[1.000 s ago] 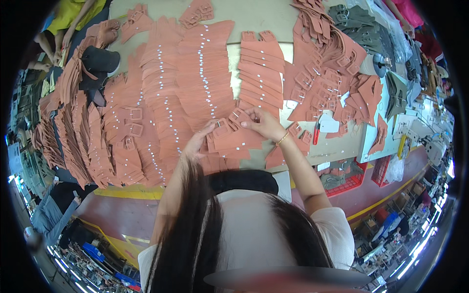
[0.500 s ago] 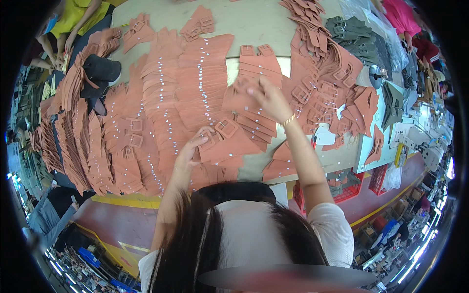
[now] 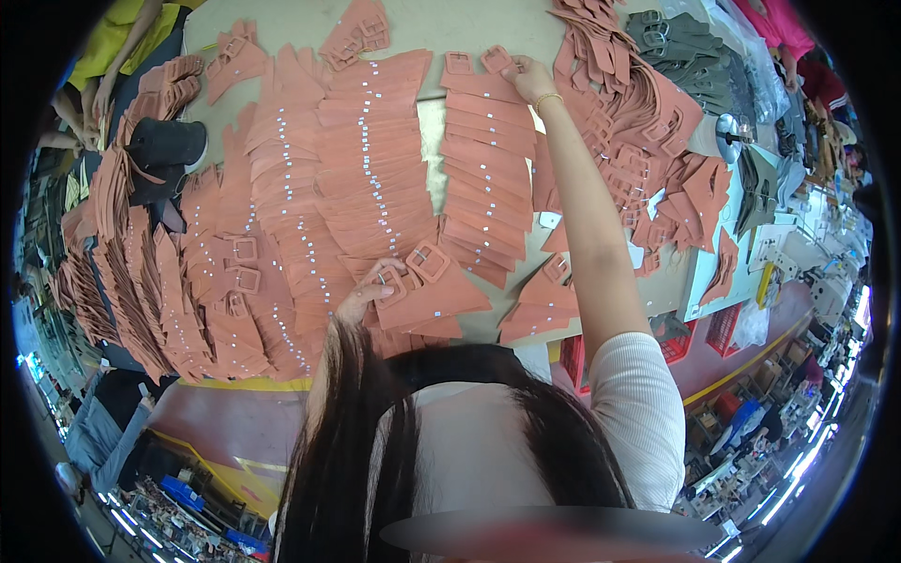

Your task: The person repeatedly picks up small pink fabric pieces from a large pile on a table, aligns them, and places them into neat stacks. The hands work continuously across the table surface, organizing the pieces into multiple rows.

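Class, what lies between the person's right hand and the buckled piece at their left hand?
A column of overlapping orange-pink pieces, dotted with small white labels, lies between, as the head view shows.

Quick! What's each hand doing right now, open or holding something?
Left hand: closed on a coral buckled piece.
Right hand: at another piece's buckle; whether it grips can't be told.

Just this side of the tabletop (image 3: 479,23), a salmon-pink, leather-looking flared piece (image 3: 450,294) lies slanted, its two square buckles (image 3: 429,262) toward the far left. Over on the far side, a matching salmon-pink piece (image 3: 483,95) points its buckles away.
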The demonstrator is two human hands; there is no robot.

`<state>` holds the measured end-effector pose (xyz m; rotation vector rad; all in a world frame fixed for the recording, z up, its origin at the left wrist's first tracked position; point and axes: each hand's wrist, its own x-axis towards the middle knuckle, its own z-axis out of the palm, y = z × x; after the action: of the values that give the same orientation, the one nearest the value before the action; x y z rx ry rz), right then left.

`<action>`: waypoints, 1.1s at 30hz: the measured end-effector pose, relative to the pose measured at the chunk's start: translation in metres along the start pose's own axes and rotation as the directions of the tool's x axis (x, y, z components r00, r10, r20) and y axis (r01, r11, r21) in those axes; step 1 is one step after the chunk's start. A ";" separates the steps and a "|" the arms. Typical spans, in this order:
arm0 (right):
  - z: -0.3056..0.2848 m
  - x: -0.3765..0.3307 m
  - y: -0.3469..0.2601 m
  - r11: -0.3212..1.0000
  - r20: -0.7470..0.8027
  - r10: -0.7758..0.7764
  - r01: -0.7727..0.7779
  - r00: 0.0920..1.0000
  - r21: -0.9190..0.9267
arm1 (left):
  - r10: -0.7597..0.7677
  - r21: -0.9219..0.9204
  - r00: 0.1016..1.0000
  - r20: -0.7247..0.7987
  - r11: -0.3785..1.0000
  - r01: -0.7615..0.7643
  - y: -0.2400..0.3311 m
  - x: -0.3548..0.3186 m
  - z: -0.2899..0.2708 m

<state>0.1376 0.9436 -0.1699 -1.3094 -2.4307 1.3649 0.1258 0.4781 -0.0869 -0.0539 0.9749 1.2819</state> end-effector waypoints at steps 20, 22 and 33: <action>0.040 -0.304 -0.029 0.951 0.327 -0.043 -0.062 0.944 0.303 | -0.075 -0.189 0.995 -0.062 0.980 0.062 0.005 0.027 0.028; 0.032 -0.310 -0.036 0.961 0.330 -0.067 -0.028 0.942 0.274 | -0.086 -0.222 0.994 -0.063 0.973 0.071 0.000 0.025 0.030; -0.034 -0.148 -0.104 0.751 -0.045 -0.481 0.438 0.875 0.494 | -0.036 0.176 0.997 -0.070 0.983 0.048 0.004 0.028 0.028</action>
<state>0.1790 0.8372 -0.0253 -0.4904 -2.0306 1.7335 0.1371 0.5159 -0.0852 0.0213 1.1361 1.1562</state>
